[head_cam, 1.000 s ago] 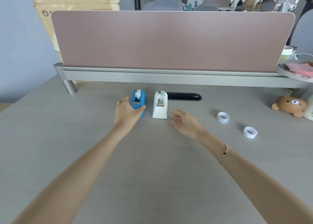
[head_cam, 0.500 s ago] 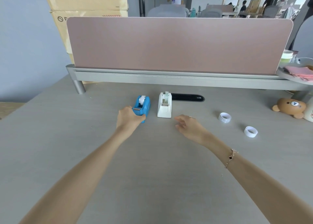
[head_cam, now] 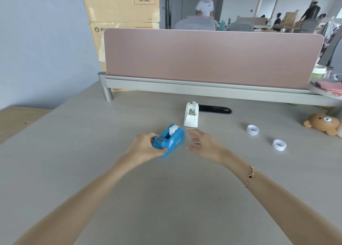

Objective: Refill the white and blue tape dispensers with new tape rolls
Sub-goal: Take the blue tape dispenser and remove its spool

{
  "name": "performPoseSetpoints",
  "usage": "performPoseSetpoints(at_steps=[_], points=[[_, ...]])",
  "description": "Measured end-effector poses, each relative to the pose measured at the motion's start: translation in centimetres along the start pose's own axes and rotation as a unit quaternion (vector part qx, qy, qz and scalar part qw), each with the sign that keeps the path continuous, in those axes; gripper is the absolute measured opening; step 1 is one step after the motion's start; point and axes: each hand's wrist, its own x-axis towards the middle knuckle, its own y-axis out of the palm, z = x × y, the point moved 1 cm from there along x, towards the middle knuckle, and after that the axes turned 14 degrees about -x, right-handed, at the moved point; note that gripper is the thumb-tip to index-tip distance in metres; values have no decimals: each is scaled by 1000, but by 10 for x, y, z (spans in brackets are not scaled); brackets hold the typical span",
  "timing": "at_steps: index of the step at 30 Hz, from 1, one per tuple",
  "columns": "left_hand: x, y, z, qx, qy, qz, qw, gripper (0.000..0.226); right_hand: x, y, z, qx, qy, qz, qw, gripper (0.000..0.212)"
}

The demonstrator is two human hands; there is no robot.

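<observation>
My left hand (head_cam: 145,147) grips the front end of the blue tape dispenser (head_cam: 171,140), which is tilted and turned at an angle over the desk, with a white spool showing in its top. My right hand (head_cam: 202,143) hovers just right of it, fingers loosely spread and holding nothing. The white tape dispenser (head_cam: 192,115) stands upright on the desk behind both hands. Two tape rolls lie to the right: one roll (head_cam: 252,130) nearer the middle, a second roll (head_cam: 279,144) further right.
A pink divider panel (head_cam: 212,57) on a grey rail closes off the back of the grey desk (head_cam: 166,198). A black cable slot (head_cam: 215,109) sits behind the white dispenser. A brown bear plush (head_cam: 323,124) lies at the right edge. Cardboard boxes (head_cam: 120,9) stand behind left.
My left hand has closed round the blue dispenser and pulled it away from the white one, toward me, turning it. My right hand stayed open beside it.
</observation>
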Motion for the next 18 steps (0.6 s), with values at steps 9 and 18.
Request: performPoseSetpoints(at_steps=[9,18], points=[[-22,-9,-7,-81,-4,170,982,40,-22,-12,8,-21,-54,38,998,66],[-23,2,-20,-61,16,269,961,45,-57,-28,2,-37,-59,57,996,46]])
